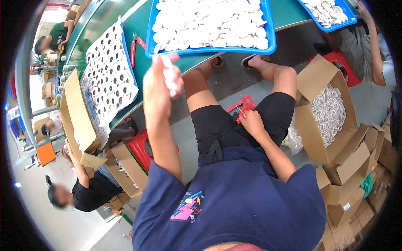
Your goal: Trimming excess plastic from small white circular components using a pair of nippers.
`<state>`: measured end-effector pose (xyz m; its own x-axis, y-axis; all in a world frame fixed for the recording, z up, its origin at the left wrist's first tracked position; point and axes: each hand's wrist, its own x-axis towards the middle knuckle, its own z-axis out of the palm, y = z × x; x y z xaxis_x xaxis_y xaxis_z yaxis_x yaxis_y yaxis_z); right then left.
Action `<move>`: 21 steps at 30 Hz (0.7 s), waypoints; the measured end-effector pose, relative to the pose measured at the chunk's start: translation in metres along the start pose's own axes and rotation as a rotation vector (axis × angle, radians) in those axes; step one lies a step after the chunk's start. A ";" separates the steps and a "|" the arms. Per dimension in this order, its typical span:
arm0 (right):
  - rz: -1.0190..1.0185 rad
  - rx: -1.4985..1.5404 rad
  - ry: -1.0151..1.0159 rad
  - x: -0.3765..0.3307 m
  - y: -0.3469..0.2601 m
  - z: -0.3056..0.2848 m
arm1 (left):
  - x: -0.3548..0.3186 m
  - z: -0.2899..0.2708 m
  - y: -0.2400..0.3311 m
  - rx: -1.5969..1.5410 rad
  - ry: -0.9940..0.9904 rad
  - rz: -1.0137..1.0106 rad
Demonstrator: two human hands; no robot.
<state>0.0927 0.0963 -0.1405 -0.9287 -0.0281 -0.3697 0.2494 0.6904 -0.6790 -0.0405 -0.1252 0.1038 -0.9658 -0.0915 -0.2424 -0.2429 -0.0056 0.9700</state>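
Note:
My left hand (157, 85) is raised by the near edge of the green table, just below a blue tray (273, 39). Its fingers are closed around a few small white plastic pieces (169, 77), blurred by motion. White round parts (209, 23) are heaped in that tray. Over my lap, my right hand (253, 121) grips red-handled nippers (240, 113) whose metal tips point up and to the left. Beneath them, a red stool edge (248, 100) shows between my legs.
Another red-handled pair of pliers (134, 50) lies on the table (140, 25), beside a sheet of white parts with black centres (106, 69). An open carton of white rings (328, 113) stands at my right. Co-workers (90, 184) sit left and far right, near a second blue tray (335, 26).

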 end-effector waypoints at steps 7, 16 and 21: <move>-0.002 0.336 0.070 -0.012 -0.015 -0.021 | 0.017 0.013 0.014 0.088 0.102 0.107; -0.285 0.358 0.290 -0.035 -0.102 -0.102 | -0.045 0.072 -0.066 -0.049 -0.133 -0.082; -0.311 0.195 0.274 -0.027 -0.098 -0.098 | -0.052 0.080 -0.089 -0.148 -0.157 -0.218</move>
<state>0.0663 0.1000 -0.0014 -0.9994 -0.0016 0.0341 -0.0298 0.5296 -0.8477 0.0245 -0.0399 0.0292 -0.8972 0.0830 -0.4337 -0.4416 -0.1541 0.8839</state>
